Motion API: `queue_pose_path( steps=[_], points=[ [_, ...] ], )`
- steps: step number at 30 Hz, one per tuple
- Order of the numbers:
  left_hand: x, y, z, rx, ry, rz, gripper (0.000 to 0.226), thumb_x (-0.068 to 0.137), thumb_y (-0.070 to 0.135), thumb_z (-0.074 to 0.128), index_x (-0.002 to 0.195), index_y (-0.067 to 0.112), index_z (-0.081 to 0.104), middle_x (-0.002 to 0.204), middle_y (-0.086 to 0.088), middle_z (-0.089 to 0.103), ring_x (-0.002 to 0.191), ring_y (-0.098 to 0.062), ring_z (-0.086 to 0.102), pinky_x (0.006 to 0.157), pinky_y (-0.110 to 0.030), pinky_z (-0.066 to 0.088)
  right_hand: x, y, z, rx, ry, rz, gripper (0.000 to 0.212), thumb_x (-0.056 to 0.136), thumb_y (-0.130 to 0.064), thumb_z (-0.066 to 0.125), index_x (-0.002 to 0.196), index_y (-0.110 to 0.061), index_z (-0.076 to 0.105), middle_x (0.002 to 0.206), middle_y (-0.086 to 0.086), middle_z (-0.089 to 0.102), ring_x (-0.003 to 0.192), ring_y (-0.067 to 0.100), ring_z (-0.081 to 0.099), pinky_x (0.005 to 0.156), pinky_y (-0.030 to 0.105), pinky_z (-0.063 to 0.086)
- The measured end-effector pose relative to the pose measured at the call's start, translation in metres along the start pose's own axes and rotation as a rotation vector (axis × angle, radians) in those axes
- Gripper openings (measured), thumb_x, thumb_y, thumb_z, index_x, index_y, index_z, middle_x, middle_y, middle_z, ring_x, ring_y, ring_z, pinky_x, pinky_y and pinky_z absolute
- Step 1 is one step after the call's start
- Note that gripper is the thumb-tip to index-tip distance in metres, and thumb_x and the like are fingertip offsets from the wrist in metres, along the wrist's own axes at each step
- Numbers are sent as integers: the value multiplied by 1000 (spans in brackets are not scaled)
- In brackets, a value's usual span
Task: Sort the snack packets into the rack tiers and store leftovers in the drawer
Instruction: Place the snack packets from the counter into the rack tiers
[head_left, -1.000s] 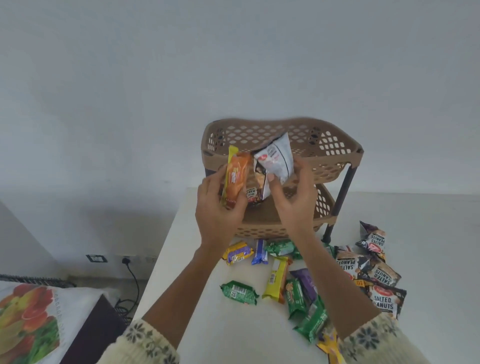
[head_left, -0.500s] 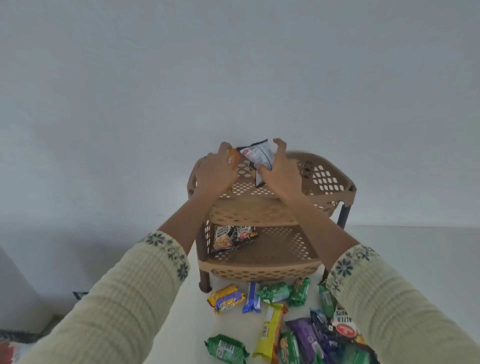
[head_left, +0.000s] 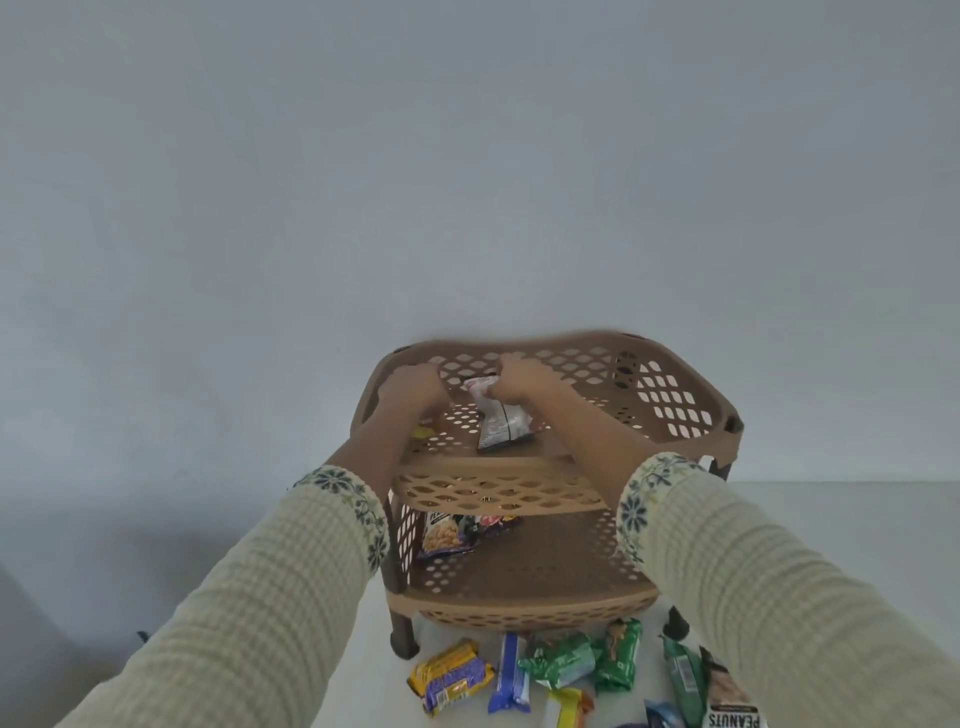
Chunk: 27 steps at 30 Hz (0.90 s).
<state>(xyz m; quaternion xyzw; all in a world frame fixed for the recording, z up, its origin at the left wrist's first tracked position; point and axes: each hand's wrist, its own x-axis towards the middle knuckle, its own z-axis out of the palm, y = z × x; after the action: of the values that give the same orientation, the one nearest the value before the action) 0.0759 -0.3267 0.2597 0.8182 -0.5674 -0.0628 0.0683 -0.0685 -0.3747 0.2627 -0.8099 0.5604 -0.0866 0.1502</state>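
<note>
Now: both hands reach into the top tier (head_left: 582, 364) of the rack (head_left: 675, 415), setting packets down there, as I judge it.
Right hand (head_left: 519, 384): fingers curled over the upper end of the white packet (head_left: 501, 423), pinching it.
White packet: its lower end lies on the top tier's floor, near the middle of the front edge.
Left hand (head_left: 410, 389): blurred, at the tier's left edge. I cannot tell whether it grips anything.
Orange packet (head_left: 423, 431): only a sliver shows, just under the left hand by the front-left corner. Whether it is held or resting is unclear.
Lower tier (head_left: 545, 571): peanut packets (head_left: 447, 535) lie at its left side.
Table (head_left: 857, 514): loose packets (head_left: 561, 660) are strewn along the rack's front edge, unsorted.
Drawer: not in view.
Progress: early, judging by how many packets remain on the table.
Risk, slide: the white packet sits close to the front edge, so a sleeve or wrist dragging back could carry it over the edge.
Risk, snag: fingertips or a packet corner could catch in the perforated floor.
Risk, tip: weight pressed on the front edge by both forearms could rock the light rack forward.
Risk, mix-up: if the two packets are different kinds and land together, the tier would be sorted wrongly.
</note>
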Motion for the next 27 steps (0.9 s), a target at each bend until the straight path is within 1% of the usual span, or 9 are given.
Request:
queue_pose_path(
  steps=[3, 7, 11, 14, 17, 20, 23, 25, 27],
  points=[
    [4, 2, 0, 5, -56, 29, 29, 85, 28, 67, 107, 9, 68, 110, -9, 68, 96, -27, 63, 84, -38, 55, 1, -3, -2, -102, -6, -37, 60, 90, -27, 58, 146, -16, 37, 146, 15, 44, 131, 31, 46, 99, 37, 43],
    [0, 3, -11, 80, -109, 81, 38, 83, 30, 71, 117, 15, 67, 123, -8, 61, 112, -27, 57, 96, -41, 51, -9, -1, -7, -125, -12, -83, 59, 79, -26, 71, 132, -16, 47, 132, 12, 53, 120, 30, 51, 89, 38, 47],
    [-13, 0, -15, 109, -387, 82, 30, 83, 16, 73, 113, 14, 69, 119, -8, 63, 95, -25, 65, 87, -42, 58, -21, -9, -9, -321, -143, -118, 48, 82, -21, 73, 126, -9, 59, 124, 9, 61, 112, 27, 57, 86, 35, 48],
    [-19, -2, -14, 121, -502, 108, 31, 89, 9, 66, 119, 18, 68, 121, -7, 62, 100, -22, 64, 91, -39, 56, -23, -14, -7, -367, -219, -116, 39, 88, -10, 66, 127, -7, 62, 122, 11, 62, 98, 24, 55, 82, 34, 50],
    [-13, -6, -11, 60, -475, 112, 37, 87, 9, 70, 123, 13, 65, 115, -10, 65, 99, -26, 67, 89, -41, 57, -23, -18, -7, -357, -185, -131, 40, 91, -9, 60, 131, -9, 60, 133, 12, 58, 111, 26, 57, 89, 37, 53],
    [-9, -9, -6, 36, -391, 137, 40, 82, 14, 76, 120, 10, 66, 110, -12, 68, 97, -28, 68, 88, -43, 58, -21, -19, -4, -359, -162, -147, 41, 94, -16, 54, 135, -11, 56, 138, 10, 55, 122, 28, 55, 95, 36, 51],
    [-9, -8, 1, 55, -310, 190, 39, 82, 20, 76, 118, 12, 67, 109, -9, 69, 99, -27, 66, 91, -41, 56, -22, -20, -2, -337, -172, -151, 48, 97, -21, 50, 144, -17, 46, 146, 8, 48, 128, 27, 49, 96, 34, 46],
    [-10, -5, 3, 41, -303, 197, 40, 83, 21, 75, 121, 13, 65, 103, -7, 69, 93, -25, 67, 84, -38, 57, -25, -20, -2, -291, -191, -153, 54, 98, -20, 46, 151, -21, 35, 153, 8, 38, 135, 27, 43, 101, 35, 44],
    [-13, -4, 1, 25, -307, 196, 50, 83, 22, 75, 130, 17, 58, 101, -6, 65, 87, -24, 66, 77, -36, 58, -29, -18, -1, -219, -204, -145, 59, 98, -15, 43, 154, -26, 28, 158, 7, 30, 139, 28, 37, 105, 39, 42]
  ],
)
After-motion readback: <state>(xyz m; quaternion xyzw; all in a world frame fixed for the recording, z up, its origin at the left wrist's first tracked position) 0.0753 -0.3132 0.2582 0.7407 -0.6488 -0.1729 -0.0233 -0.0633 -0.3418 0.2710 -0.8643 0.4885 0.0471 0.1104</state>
